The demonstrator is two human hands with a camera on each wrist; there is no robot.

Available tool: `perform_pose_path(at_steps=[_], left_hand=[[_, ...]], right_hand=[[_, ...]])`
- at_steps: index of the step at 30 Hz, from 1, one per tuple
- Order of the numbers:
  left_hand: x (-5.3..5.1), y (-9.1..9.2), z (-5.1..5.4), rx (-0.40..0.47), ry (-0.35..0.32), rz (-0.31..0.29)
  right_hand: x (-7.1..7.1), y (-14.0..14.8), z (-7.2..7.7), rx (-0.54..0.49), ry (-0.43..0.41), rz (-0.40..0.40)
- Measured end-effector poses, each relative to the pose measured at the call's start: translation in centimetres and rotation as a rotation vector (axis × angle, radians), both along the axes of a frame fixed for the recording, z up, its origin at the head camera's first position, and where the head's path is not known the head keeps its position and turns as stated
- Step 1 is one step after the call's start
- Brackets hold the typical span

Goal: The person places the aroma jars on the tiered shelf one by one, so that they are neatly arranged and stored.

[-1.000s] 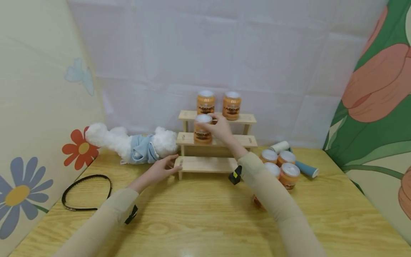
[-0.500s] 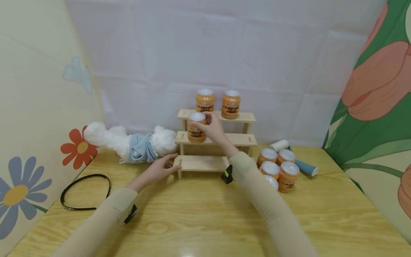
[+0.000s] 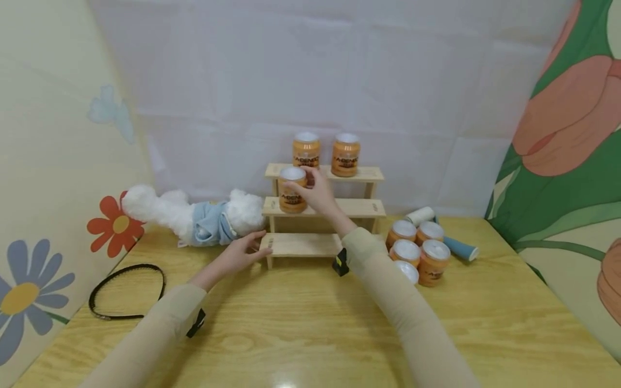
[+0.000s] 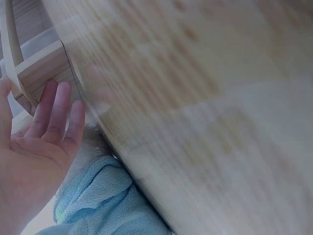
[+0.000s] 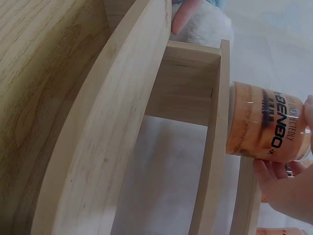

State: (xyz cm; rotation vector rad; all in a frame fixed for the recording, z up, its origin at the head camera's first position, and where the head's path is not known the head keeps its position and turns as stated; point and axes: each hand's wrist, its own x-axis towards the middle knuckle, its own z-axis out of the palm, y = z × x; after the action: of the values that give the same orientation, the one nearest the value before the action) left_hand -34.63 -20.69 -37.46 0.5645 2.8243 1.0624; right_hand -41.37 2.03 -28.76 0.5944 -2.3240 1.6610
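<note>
My right hand (image 3: 317, 191) grips an orange can (image 3: 292, 194) with a pale lid and dark lettering, upright at the left end of the middle tier of a wooden three-tier stand (image 3: 335, 207). In the right wrist view, the can (image 5: 266, 122) has its base at that tier's board, thumb and fingers around its upper part. My left hand (image 3: 237, 256) rests against the left end of the lowest tier; in the left wrist view its fingers (image 4: 58, 107) lie fairly straight by the side board. Two matching cans, a left one (image 3: 306, 150) and a right one (image 3: 346, 155), stand on the top tier.
Several more orange cans (image 3: 433, 264) stand grouped on the table right of the stand. Behind them lie a blue cylinder (image 3: 461, 249) and a white roll (image 3: 420, 216). A white plush toy in blue clothing (image 3: 211, 222) and a black headband (image 3: 92, 302) lie left.
My right hand has moved the can leftward along the middle tier to its left end. The left hand has stayed at the lowest tier. The head view has shifted slightly.
</note>
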Motion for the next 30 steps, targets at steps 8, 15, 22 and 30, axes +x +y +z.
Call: perform_pose_path(at_steps=[8,15,22,30], left_hand=[[0.0,0.2,-0.5,0.010,-0.003,-0.010],[0.0,0.3,-1.0,0.013,-0.008,-0.012],[0.1,0.4,-0.8,0.013,-0.009,-0.013],[-0.1,0.0,-0.1,0.002,0.012,-0.007]], right_hand=[[0.1,-0.5,-0.6,0.010,0.037,-0.064],[0.5,-0.2,-1.0,0.029,0.031,-0.098],[0.9,1.1,-0.9,0.045,-0.029,-0.066],[1.2,3.1,0.0,0.063,-0.015,-0.036]])
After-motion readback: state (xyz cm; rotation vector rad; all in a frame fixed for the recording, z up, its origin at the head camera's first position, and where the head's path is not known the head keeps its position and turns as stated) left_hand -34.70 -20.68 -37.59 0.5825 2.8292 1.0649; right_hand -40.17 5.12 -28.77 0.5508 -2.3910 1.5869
